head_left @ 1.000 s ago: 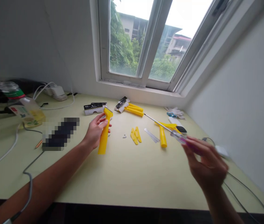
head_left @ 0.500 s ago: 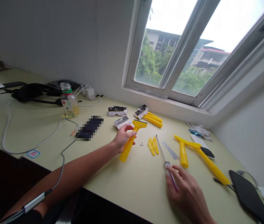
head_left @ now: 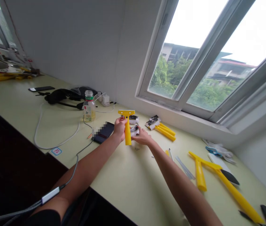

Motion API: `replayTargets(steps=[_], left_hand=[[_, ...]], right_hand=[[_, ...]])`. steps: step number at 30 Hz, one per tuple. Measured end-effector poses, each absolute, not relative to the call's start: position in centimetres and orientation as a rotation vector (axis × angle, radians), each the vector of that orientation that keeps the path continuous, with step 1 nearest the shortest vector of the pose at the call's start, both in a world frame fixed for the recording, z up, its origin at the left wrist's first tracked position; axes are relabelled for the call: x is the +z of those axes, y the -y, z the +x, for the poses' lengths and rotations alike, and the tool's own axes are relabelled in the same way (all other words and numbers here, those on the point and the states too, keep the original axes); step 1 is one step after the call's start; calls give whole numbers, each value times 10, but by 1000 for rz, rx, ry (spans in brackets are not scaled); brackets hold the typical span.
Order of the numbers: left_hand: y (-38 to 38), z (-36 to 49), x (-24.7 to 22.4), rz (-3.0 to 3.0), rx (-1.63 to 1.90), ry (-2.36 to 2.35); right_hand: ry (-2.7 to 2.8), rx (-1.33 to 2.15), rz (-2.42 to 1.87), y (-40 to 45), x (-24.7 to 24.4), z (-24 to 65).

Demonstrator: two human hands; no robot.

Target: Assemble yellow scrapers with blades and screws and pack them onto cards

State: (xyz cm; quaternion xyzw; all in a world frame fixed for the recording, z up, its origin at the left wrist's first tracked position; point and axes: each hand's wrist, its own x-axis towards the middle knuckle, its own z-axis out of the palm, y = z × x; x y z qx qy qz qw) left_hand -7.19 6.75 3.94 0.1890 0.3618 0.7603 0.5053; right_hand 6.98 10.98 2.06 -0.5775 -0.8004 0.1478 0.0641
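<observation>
Your left hand (head_left: 119, 129) is wrapped around the smooth shaft of a yellow plastic scraper (head_left: 127, 133), which stands upright with its wide, flat T-head on top, above the middle of the bench's window side. Your right hand (head_left: 143, 137) reaches in just beside it, its fingertips (head_left: 138, 132) at a black-and-white card packet (head_left: 134, 130); you cannot tell whether they grip it. A few tiny metal parts (head_left: 136, 149) lie on the pale green bench (head_left: 116, 175) below your hands. Past your right forearm lie a thin steel strip (head_left: 184, 167) and a slim screwdriver (head_left: 171, 153), and toward the right edge sit a yellow T-shaped scraper (head_left: 200, 177) and a longer yellow handle (head_left: 237, 197) with a black blade end (head_left: 229, 177). Beyond your hands, a carded bundle of yellow handles (head_left: 162, 130) rests against the window wall. To the left are a pixelated phone (head_left: 102, 133), a clear plastic bottle (head_left: 89, 107) holding yellow liquid, and a looping white cable (head_left: 57, 146). A black strap bag (head_left: 62, 95) and a white charger (head_left: 105, 100) sit by the wall, while more yellow parts (head_left: 6, 77) lie at the far left end.
</observation>
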Motion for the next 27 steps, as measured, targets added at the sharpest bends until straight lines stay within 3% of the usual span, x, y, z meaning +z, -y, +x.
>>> replayTargets(steps=[15, 22, 27], left_hand=[[-75, -84, 42, 446, 2004, -815], [-73, -96, 58, 278, 2112, -587], [-61, -68, 49, 391, 1974, -502]], right_hand=[[2388, 417, -1851, -102, 20, 40], [2136, 593, -1374, -63, 39, 131], [2044, 598, -1179, -17, 38, 154]])
